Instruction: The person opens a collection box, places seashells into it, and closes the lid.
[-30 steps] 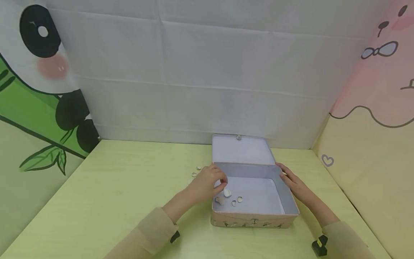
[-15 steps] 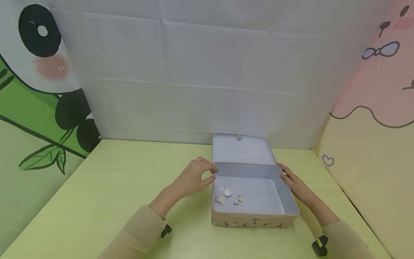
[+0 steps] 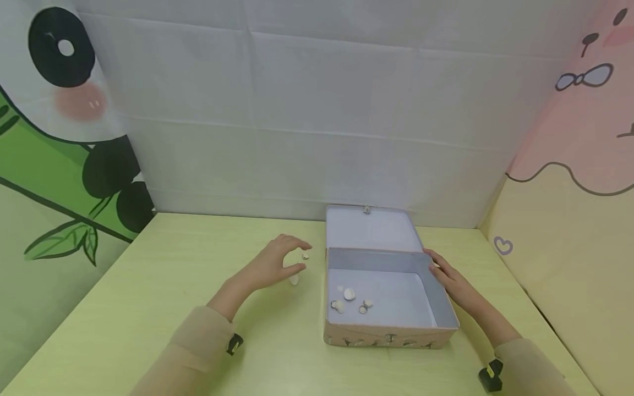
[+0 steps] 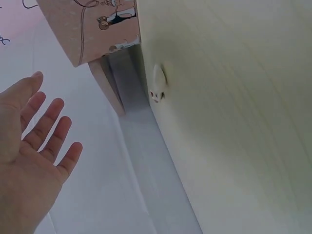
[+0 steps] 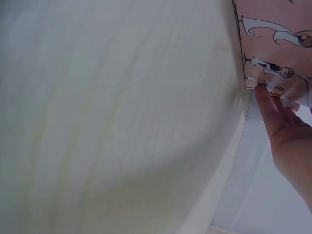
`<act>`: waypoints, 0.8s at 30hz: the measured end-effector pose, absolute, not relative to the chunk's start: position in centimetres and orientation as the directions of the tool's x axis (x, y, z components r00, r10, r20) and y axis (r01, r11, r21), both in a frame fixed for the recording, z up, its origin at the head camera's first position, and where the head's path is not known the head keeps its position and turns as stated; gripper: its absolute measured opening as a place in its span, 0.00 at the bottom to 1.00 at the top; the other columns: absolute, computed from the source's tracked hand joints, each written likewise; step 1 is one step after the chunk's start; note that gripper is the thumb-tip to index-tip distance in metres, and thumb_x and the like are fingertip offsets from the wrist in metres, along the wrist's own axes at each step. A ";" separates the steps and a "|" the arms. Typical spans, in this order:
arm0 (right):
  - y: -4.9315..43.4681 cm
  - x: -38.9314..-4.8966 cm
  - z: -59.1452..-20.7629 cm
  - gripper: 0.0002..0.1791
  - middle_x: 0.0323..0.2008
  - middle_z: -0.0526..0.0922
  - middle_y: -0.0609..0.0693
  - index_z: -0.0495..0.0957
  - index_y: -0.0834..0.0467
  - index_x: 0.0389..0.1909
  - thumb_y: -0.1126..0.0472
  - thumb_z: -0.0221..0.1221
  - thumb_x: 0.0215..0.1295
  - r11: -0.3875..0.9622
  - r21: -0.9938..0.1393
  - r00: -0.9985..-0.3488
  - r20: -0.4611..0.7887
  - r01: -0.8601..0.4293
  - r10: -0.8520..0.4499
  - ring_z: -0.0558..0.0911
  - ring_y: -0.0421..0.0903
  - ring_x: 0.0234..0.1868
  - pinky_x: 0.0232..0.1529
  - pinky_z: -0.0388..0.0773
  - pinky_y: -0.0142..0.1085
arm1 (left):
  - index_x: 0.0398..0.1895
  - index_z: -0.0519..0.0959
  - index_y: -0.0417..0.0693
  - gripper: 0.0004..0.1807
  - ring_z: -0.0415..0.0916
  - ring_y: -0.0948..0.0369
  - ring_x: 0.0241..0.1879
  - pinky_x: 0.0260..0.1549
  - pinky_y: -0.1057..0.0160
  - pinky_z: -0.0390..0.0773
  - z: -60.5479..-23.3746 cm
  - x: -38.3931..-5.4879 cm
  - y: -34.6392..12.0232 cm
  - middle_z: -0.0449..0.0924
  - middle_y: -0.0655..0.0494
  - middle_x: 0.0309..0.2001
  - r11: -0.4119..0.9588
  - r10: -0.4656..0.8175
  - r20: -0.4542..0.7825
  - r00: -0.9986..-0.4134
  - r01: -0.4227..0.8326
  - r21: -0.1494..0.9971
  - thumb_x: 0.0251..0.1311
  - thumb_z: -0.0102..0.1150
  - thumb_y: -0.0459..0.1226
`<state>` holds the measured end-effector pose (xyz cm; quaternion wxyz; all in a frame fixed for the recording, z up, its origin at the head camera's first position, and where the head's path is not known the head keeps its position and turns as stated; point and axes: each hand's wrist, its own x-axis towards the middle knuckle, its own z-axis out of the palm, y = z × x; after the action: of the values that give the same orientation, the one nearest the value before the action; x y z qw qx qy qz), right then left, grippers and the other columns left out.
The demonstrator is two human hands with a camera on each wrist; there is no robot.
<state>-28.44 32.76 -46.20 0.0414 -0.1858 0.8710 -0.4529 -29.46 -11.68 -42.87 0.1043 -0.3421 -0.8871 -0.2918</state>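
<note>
My left hand [image 3: 269, 264] hovers over the table left of the tin box, thumb and fingers spread with nothing between them. Close by lie a small pale piece [image 3: 305, 256] and a white oval piece [image 3: 294, 279]. In the left wrist view, the oval piece [image 4: 159, 76] looks smooth and shell-like; beside it is a small white piece with red marks [image 4: 156, 95]. The pink printed tin box [image 3: 388, 336] stands with its lid [image 3: 371, 228] tipped back. Inside lie several small whitish pieces, including a rounded one [image 3: 349, 294]. My right hand [image 3: 453, 280] rests straight fingers on the box's right rear corner.
A white cloth backdrop [image 3: 277, 110] hangs along the rear edge of the pale yellow table [image 3: 173, 302]. Printed panels rise at both sides: a green and white one [image 3: 54, 176] on the left, a pink and yellow one [image 3: 564, 236] on the right.
My left hand has moved left from over the box to the loose pieces on the table. The small pieces inside the box have shifted slightly. My right hand stays at the box corner.
</note>
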 end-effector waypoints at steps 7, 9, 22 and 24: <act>32.9 -28.5 -46.4 0.29 0.72 0.45 0.67 0.44 0.56 0.74 0.54 0.37 0.76 0.533 -0.794 -0.928 0.102 -0.294 -0.359 0.53 0.70 0.68 0.60 0.58 0.66 | 0.57 0.74 0.47 0.23 0.68 0.55 0.58 0.59 0.51 0.68 -43.9 -30.3 -13.1 0.76 0.55 0.55 0.623 0.553 0.312 -0.773 0.632 0.462 0.59 0.62 0.43; 32.9 -28.6 -46.4 0.29 0.72 0.45 0.67 0.44 0.56 0.74 0.54 0.37 0.76 0.534 -0.792 -0.927 0.105 -0.297 -0.360 0.53 0.70 0.68 0.60 0.58 0.66 | 0.57 0.74 0.46 0.24 0.68 0.55 0.58 0.59 0.51 0.68 -44.2 -30.6 -13.4 0.76 0.55 0.55 0.631 0.553 0.289 -0.782 0.619 0.468 0.58 0.62 0.44; 32.9 -28.4 -46.3 0.29 0.71 0.45 0.68 0.44 0.56 0.74 0.55 0.37 0.77 0.515 -0.804 -0.924 0.106 -0.298 -0.369 0.53 0.70 0.68 0.59 0.58 0.66 | 0.53 0.76 0.45 0.22 0.70 0.52 0.51 0.52 0.48 0.69 -45.2 -31.7 -14.3 0.78 0.54 0.45 0.689 0.591 0.107 -0.800 0.569 0.450 0.55 0.65 0.40; 32.9 -28.4 -46.2 0.29 0.71 0.45 0.68 0.44 0.57 0.74 0.54 0.37 0.76 0.514 -0.805 -0.924 0.105 -0.296 -0.367 0.53 0.70 0.68 0.60 0.58 0.66 | 0.52 0.77 0.45 0.21 0.70 0.53 0.49 0.51 0.49 0.70 -45.5 -31.9 -14.3 0.79 0.54 0.44 0.690 0.596 0.091 -0.798 0.567 0.449 0.54 0.66 0.39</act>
<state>-28.39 32.89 -46.25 0.0393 -0.1906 0.8693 -0.4543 -31.93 -14.35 -45.47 -0.0313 -0.3166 -0.9188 -0.2338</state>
